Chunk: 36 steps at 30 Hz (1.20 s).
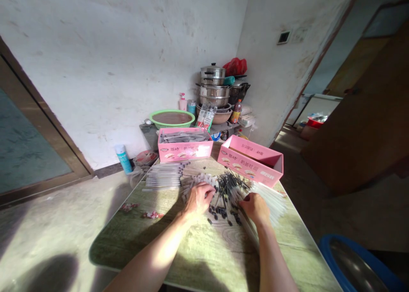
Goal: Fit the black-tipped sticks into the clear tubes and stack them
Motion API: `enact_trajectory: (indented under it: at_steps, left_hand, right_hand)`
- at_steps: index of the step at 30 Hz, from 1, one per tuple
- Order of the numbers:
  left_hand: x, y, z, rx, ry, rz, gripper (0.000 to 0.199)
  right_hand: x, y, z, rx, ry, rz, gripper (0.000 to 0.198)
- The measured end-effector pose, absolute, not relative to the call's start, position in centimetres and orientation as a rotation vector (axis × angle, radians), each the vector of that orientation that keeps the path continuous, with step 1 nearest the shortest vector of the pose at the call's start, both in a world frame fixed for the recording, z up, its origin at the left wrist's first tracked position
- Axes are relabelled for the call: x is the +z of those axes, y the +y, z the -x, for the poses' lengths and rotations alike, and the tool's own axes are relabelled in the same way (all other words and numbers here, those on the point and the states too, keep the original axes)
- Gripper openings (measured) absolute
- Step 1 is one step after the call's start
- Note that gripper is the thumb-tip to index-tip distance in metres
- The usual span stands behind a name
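My left hand (200, 197) is closed in a pinch over the middle of the table, with a small black pen cap at its fingertips. Loose black caps (220, 211) lie scattered between my hands. My right hand (255, 207) has its fingers drawn together beside pale tubes; what they grip is partly hidden. Translucent pen barrels (270, 202) are heaped to its right. Just beyond my hands is a pile of thin black-tipped refills (231, 182), next to small whitish pieces (204, 179). Pens in a row (164, 176) lie at the left.
Two pink boxes stand at the table's far side: the left box (185, 151) holds many pens, the right box (251, 166) is tilted askew. Behind are a green basin (172, 118), stacked steel pots (213, 85) and bottles. A blue-rimmed tub (330, 241) sits at lower right.
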<state>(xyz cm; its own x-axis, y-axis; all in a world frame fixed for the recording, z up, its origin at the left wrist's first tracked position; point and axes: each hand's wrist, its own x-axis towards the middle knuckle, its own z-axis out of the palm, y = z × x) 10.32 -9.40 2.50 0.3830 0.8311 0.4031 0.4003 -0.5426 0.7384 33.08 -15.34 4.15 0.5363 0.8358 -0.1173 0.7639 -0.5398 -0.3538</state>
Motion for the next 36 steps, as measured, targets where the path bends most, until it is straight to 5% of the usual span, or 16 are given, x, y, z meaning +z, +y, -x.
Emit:
enact_trajectory:
  at_steps: [8,15,24,36]
  left_hand:
    - [2.4,-9.2,-11.2,0.901,1.025,-2.273,0.014]
    - [1.6,-9.6,-13.4,0.636,1.187,-2.584,0.012]
    - [2.6,-9.3,-11.9,0.833,1.368,-2.281,0.013]
    - [0.5,-7.7,-10.2,0.955,1.003,-1.888,0.011]
  right_hand:
    - [3.6,-15.2,-33.6,0.242,-1.161,2.084,0.026]
    - [3.0,-14.8,-31.8,0.632,-0.84,1.346,0.039]
    - [3.7,-14.9,-31.2,0.753,-0.71,1.2,0.034]
    - [3.6,-14.8,-32.7,0.575,-0.311,1.001,0.026]
